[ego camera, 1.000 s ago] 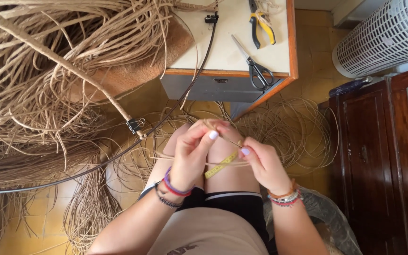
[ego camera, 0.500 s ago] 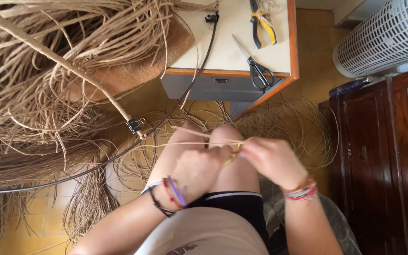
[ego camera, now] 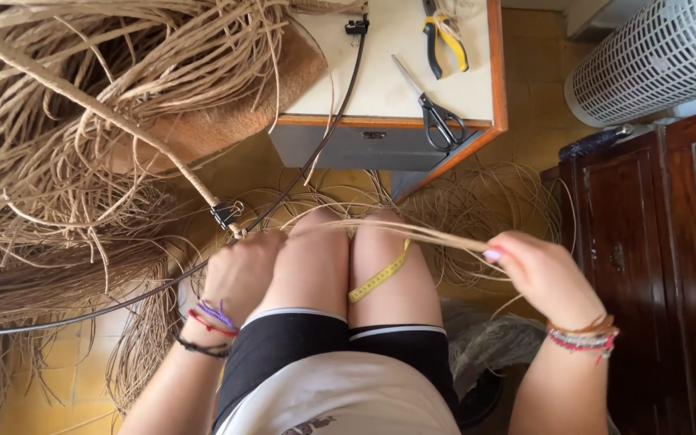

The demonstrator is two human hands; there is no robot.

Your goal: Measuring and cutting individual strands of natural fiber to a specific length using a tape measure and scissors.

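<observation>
My left hand (ego camera: 239,270) is closed on one end of a bundle of tan reed strands (ego camera: 400,232), beside my left knee and just under a black binder clip (ego camera: 224,214). My right hand (ego camera: 541,274) pinches the other end of the strands to the right of my knees. The strands stretch taut across both knees. A yellow measuring tape (ego camera: 379,279) lies on my right thigh.
A big tangle of tan reed (ego camera: 58,137) fills the left. A white table (ego camera: 400,72) ahead holds scissors (ego camera: 432,109) and yellow-handled pliers (ego camera: 443,36). Coiled reed (ego camera: 493,201) lies on the floor. A dark wooden cabinet (ego camera: 662,266) and a white lattice basket (ego camera: 646,56) stand right.
My hands, together over the knees a second ago, have pulled apart to left and right, stretching the strands across my knees. The measuring tape now rests on my thigh.
</observation>
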